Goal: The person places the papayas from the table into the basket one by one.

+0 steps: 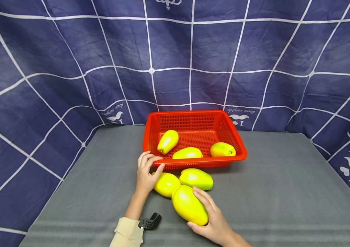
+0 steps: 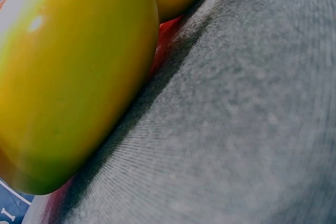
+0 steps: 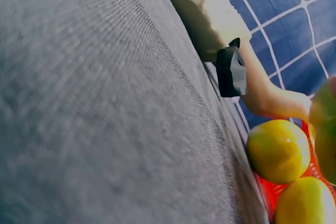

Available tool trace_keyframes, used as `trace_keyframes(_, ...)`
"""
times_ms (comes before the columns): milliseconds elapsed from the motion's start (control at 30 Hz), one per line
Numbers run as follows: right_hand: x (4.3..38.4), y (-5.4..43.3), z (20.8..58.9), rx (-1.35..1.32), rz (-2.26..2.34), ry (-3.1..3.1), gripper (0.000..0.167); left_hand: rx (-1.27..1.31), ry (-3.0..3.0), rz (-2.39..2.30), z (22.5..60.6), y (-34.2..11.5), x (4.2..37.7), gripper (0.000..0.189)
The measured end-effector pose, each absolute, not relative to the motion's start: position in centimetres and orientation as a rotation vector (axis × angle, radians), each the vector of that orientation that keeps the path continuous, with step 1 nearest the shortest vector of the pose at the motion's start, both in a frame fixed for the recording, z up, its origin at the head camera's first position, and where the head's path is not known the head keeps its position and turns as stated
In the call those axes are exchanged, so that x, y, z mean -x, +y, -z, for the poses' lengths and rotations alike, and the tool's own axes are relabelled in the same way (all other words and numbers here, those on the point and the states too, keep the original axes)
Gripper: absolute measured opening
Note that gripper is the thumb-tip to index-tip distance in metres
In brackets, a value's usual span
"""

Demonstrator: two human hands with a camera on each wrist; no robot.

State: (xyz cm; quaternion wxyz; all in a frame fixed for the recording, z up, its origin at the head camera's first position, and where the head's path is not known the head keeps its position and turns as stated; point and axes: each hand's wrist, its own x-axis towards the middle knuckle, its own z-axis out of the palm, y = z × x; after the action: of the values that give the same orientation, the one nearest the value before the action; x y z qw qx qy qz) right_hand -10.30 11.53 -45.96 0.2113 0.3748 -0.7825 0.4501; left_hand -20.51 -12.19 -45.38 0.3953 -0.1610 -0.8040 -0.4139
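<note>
A red plastic basket stands on the grey cloth, and my left hand grips its front left rim, fingers over the edge and thumb on the near side. My right hand holds a large yellow mango, with fingers along its right side and the thumb under its near end. Just beyond it lie a yellow mango, partly behind my left thumb, and a greener mango. The held mango shows at the right edge of the right wrist view. A large mango fills the left wrist view's left side.
Inside the basket are three mangoes: one at the left, one at the front middle, half hidden by the rim, and one at the right. A blue checked curtain hangs behind and at both sides of the grey cloth.
</note>
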Motion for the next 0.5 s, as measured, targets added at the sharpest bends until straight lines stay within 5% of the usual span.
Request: trace_keyframes(500,13.1,13.1,43.3,-0.828,-1.233,-2.053,0.073,0.398,-2.059,1.079,45.5,-12.1,20.6,0.018)
